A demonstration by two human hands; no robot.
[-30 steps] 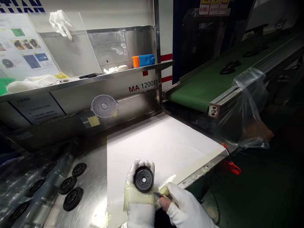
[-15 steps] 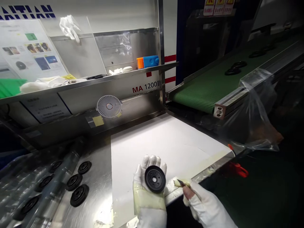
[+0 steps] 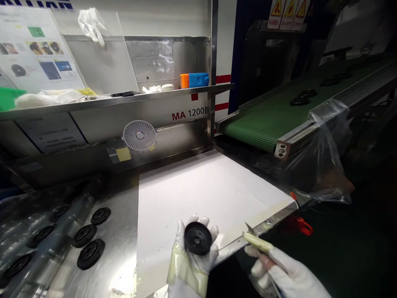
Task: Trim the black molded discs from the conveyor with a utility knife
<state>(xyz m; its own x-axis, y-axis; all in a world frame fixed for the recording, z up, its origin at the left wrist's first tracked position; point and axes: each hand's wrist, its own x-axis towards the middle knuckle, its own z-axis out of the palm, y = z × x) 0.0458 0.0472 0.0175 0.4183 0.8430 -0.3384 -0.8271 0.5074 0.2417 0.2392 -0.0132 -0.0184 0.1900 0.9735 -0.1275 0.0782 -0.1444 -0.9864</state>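
A black, round, grooved part like a pulley wheel (image 3: 197, 239) rests in my left hand (image 3: 190, 261), its hollow face turned up. White-gloved fingers with tape on them curl around its far and right sides. My right hand (image 3: 273, 261), also gloved, with a bare thumb and a taped finger, is closed on a small knife; its pointed blade (image 3: 249, 228) shows above the taped fingertip. The blade is apart from the black part, off to its right. Most of the knife's handle is hidden by the fingers. Below both hands lies a white sheet (image 3: 198, 186) over the metal table.
Several similar black parts (image 3: 91, 253) lie at left, some on clear plastic. A round white fan (image 3: 140, 135) stands at the back panel. Above is a shelf (image 3: 130, 96) with gloves and a blue-orange case (image 3: 198, 80). A green conveyor (image 3: 260, 128) carries black parts at right.
My right hand has moved slightly right, and the blade now points up and away from the left hand. My left fingers have curled in and the black part has tilted. The view has shifted a little.
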